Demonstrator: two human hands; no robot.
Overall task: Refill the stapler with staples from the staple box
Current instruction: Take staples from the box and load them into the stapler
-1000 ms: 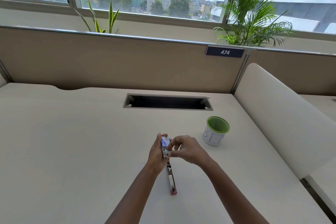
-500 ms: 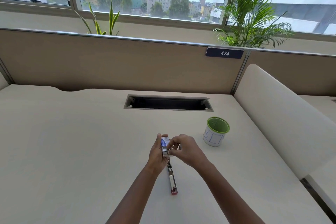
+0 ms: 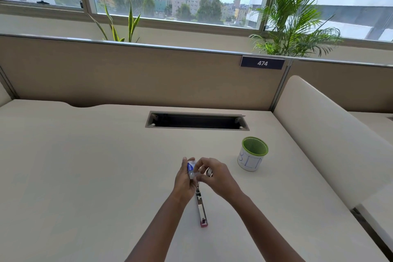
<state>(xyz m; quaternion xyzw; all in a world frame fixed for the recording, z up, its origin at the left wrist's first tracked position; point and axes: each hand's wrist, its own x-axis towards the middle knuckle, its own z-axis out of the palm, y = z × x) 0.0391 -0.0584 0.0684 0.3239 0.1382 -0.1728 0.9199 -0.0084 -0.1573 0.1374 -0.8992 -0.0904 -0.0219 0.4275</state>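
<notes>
Little has shifted in the last second: the right hand (image 3: 217, 178) has crept a touch higher over the staple box (image 3: 191, 166), while the stapler (image 3: 201, 206) lies where it lay on the table (image 3: 85, 176), stretched out towards the person with its red end nearest.

The left hand (image 3: 184, 181) grips the box with its fingers curled round it, raised just above the far end of the stapler. The right hand's fingertips pinch a pale piece (image 3: 194, 175) at the box's lower end. It may be the inner tray or a strip of staples; the view is too small to tell.

The risk is a jerky pull. If the piece comes free suddenly, staples could spill onto the table or the strip could snap between the fingers.

The box's opening is hidden behind the fingers, the stapler's far end sits under both hands, and whether its channel is empty cannot be made out. A green-rimmed cup (image 3: 253, 154) stands well apart to the right.
</notes>
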